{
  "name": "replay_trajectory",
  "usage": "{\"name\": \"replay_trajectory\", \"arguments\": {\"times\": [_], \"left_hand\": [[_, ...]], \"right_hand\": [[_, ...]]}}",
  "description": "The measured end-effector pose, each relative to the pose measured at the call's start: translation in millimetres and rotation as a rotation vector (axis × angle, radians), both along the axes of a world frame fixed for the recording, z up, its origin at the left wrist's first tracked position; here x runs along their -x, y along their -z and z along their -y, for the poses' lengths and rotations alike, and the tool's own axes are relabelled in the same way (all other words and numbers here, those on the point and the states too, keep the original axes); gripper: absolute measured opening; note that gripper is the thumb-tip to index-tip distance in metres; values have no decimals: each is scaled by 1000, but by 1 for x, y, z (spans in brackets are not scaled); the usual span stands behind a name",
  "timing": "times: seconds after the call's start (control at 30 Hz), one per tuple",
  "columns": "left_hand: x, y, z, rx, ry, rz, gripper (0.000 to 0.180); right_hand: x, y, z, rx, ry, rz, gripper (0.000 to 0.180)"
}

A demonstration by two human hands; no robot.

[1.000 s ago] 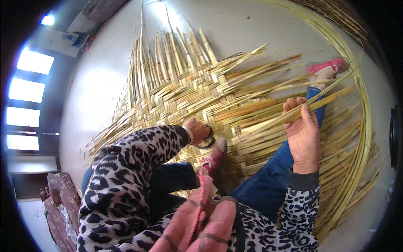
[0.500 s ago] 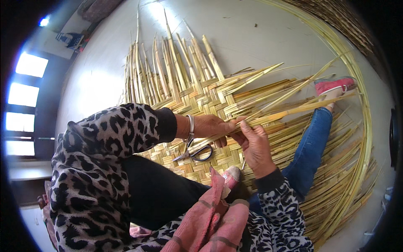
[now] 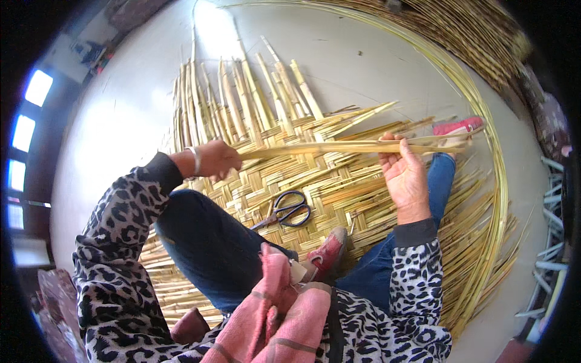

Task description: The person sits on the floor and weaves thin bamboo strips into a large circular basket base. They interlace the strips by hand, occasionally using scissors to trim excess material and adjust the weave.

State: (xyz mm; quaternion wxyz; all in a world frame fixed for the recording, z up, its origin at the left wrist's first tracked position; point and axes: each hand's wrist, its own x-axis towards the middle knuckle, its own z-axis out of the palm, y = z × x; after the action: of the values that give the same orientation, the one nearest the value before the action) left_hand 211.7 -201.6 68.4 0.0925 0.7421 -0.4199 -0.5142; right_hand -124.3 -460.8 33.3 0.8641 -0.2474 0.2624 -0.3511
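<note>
Above a partly woven mat (image 3: 327,215) of flat yellow reed strips, my two hands stretch out a loose reed strip (image 3: 315,147). My left hand (image 3: 216,160) is closed round its left end, at the mat's left side. Farther right, my right hand (image 3: 407,181) has the strip between thumb and fingers, palm up, and the far end runs on past it, blurred. Scissors (image 3: 284,212) with dark blue handles lie on the weave between my hands, nearer to me, touching neither. Upright reed ends (image 3: 242,109) fan out from the mat's far edge.
My red shoe (image 3: 327,257) rests on the mat, and the other red shoe (image 3: 458,126) is at the far right. Long curved reeds (image 3: 497,199) arc round the right side. A reed bundle (image 3: 466,42) lies at the upper right, and a metal rack (image 3: 551,224) stands at the right.
My hands were close together over the mat and are now wide apart, the left moved left, the right moved right and farther away, with the strip stretched between. The scissors are now fully uncovered.
</note>
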Motion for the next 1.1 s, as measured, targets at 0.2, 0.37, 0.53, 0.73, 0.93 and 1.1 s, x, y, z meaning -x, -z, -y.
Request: {"name": "replay_trajectory", "arguments": {"times": [0.2, 0.37, 0.53, 0.73, 0.93, 1.1], "left_hand": [[-57, 48, -185, 202, 189, 670, 16], [-84, 116, -297, -39, 195, 933, 15], [-86, 164, -364, -314, 73, 852, 22], [-82, 169, -370, -435, -71, 718, 22], [-78, 163, -363, -393, 54, 764, 22], [-61, 164, -363, -362, 115, 830, 18]], "right_hand": [[-60, -21, -41, 192, -105, -3, 17], [-120, -9, -55, 323, -215, -35, 15], [-160, 52, -58, 312, -295, -308, 16], [-175, 168, -69, 287, -239, -872, 11], [-167, 190, -59, 472, -280, -1004, 18], [-164, 156, -55, 391, -379, -965, 31]]}}
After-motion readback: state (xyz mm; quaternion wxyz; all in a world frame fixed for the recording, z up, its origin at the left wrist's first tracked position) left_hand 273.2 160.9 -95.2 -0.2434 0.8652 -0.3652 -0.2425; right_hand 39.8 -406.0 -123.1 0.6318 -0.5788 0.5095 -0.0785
